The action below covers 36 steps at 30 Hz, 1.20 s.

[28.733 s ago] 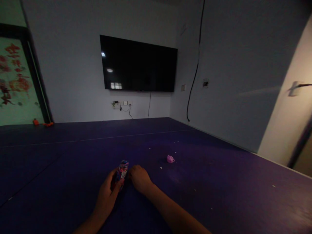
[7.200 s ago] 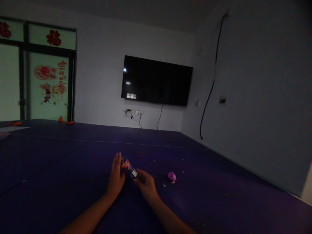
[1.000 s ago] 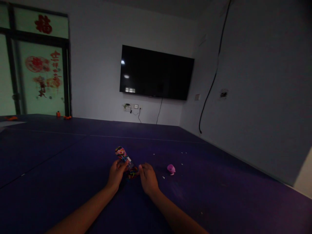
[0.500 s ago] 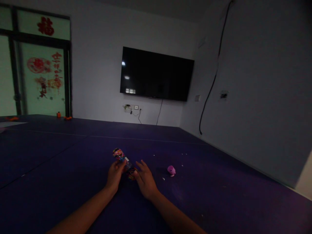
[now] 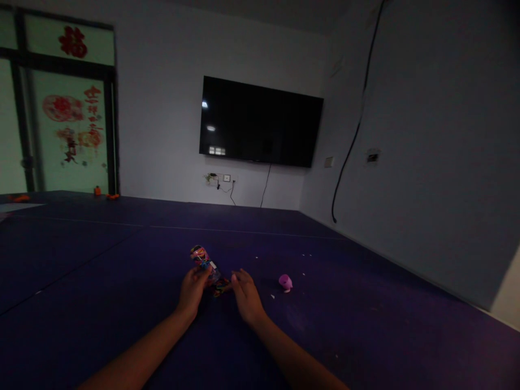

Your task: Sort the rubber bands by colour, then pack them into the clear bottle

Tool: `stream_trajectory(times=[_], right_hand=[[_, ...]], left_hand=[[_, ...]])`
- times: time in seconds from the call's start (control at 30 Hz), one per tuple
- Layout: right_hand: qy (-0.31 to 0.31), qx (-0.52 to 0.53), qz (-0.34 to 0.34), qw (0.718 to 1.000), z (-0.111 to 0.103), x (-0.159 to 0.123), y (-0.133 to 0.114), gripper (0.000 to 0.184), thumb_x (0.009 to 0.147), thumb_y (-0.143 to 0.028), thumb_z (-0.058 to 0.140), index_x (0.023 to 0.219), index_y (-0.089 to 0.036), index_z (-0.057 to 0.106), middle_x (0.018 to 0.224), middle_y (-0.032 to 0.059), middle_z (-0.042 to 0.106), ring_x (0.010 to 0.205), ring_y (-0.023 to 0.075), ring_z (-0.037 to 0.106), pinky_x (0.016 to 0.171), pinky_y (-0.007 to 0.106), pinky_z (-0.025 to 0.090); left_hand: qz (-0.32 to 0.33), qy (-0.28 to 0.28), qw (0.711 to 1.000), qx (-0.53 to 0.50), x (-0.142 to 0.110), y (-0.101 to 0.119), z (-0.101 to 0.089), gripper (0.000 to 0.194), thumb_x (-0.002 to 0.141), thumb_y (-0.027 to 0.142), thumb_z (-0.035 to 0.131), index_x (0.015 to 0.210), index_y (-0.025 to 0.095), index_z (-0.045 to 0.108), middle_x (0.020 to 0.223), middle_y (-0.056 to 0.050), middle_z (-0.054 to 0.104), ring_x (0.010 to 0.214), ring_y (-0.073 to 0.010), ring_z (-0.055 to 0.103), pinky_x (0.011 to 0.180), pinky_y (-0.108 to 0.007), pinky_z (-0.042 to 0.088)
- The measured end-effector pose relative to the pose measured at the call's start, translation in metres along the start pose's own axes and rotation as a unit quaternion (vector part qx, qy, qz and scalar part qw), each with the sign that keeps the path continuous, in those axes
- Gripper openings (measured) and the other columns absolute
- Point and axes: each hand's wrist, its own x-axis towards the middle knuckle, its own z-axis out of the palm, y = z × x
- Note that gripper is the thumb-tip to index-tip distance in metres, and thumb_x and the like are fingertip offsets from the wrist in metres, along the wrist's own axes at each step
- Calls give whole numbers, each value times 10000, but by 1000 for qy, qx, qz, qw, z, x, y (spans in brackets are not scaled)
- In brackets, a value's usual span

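A slim clear bottle (image 5: 213, 265) packed with colourful bands, like small rubber bands, lies slanted in my left hand (image 5: 192, 290), its far end pointing up and left. My left fingers and thumb are closed round its middle, beside a small white label. At the bottle's near end, a tangle of colourful rubber bands (image 5: 220, 287) bulges out towards my right hand (image 5: 245, 297). The fingers of my right hand are bent together at the edge of these bands; the exact grip is small and dark. Right of that hand, a purple cup-shaped cap (image 5: 285, 282) rests with its hollow side showing.
The dark purple surface (image 5: 365, 325) spreads all around, with white scraps (image 5: 272, 296) near the cap. Orange objects (image 5: 112, 196) sit far left by the glass door (image 5: 73, 130). A television (image 5: 260, 122) hangs on the back wall; a black cable (image 5: 346, 157) dangles right.
Half a second ago my right fingers were spread over the bottle's near end; they have since drawn together and shifted slightly right. My left hand keeps its hold. The purple cap has not moved.
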Motion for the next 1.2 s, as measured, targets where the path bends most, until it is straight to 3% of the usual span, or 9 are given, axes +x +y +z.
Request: stream_trajectory(times=[0.1,0.17,0.37,0.5,0.57,0.8,1.0,1.1,1.2], right_hand=[[56,-34,63,996,1,0,6,659,927,-485,139,912,-167,716,1054,117,659,1177,240,480,1041,407,289],[61,-56,79,993,2,-1,7,659,923,-493,150,895,-157,717,1040,134,663,1186,257,472,1031,416,295],[30,-37,41,998,2,0,1,651,928,-484,160,850,-163,721,1088,107,651,1210,245,449,1024,389,304],[-5,-8,13,1000,1,1,-2,694,935,-477,137,659,-189,705,935,87,691,1177,212,480,1029,356,296],[-31,-10,3,999,1,2,-2,705,934,-483,135,625,-192,698,974,82,684,1207,217,450,1037,367,286],[-52,-31,-29,998,-1,1,-3,594,932,-463,200,823,-223,732,1239,61,566,1297,232,330,1062,434,263],[-156,-78,-113,978,-5,-8,-12,426,914,-463,310,984,-297,697,1478,-33,257,1382,264,60,1098,480,152],[-142,-91,-96,981,-5,-10,-14,407,919,-446,313,1099,-291,643,1495,-1,209,1382,279,42,1093,504,136],[-113,-81,-82,987,-6,-8,-14,414,926,-432,298,1146,-276,613,1473,36,268,1379,268,87,1085,491,186]], left_hand=[[0,2,1000,1,-1,0,1,309,613,318,759,828,148,617,735,-46,706,631,-174,669,642,-282,515],[2,-4,1000,-2,-1,0,1,311,612,318,760,828,146,615,736,-50,706,635,-178,670,643,-285,516],[1,-4,1000,-3,0,-1,1,343,583,313,774,833,153,602,704,-30,692,601,-170,660,630,-288,514],[2,-5,1000,2,-1,-1,1,364,580,346,768,842,151,607,720,-41,696,627,-185,666,638,-297,513],[7,-11,1000,7,-1,-1,1,379,576,370,764,841,149,608,727,-44,698,638,-190,667,634,-295,509],[14,-21,1000,16,1,-1,-2,422,538,427,763,813,142,617,718,-50,695,642,-195,657,628,-295,499],[18,6,1000,-14,2,-1,-3,369,567,419,746,780,134,646,719,-45,696,631,-176,653,611,-265,495],[17,3,1000,-20,2,-1,-3,367,565,406,750,788,132,650,727,-44,697,632,-172,655,620,-265,498],[13,-16,1000,-4,2,0,-3,404,548,422,756,793,118,651,720,-57,699,637,-182,655,615,-268,495]])
